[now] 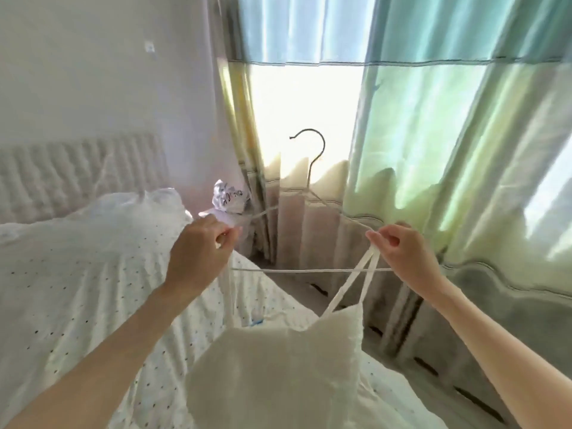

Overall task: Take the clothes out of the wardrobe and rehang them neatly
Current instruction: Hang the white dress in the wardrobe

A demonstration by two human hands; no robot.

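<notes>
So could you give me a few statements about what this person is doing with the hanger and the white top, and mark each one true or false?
1. Both hands grip the hanger, the left hand at one end and the right hand at the other. True.
2. The hanger's hook is hung on a wardrobe rail. False: the hook points up, free in the air in front of the curtains.
3. The right hand pinches a strap of the white top. True.
4. The white top lies folded flat on the bed. False: it hangs below the hanger by its straps.
5. The curtains are dark red. False: they are pale green and blue.
</notes>
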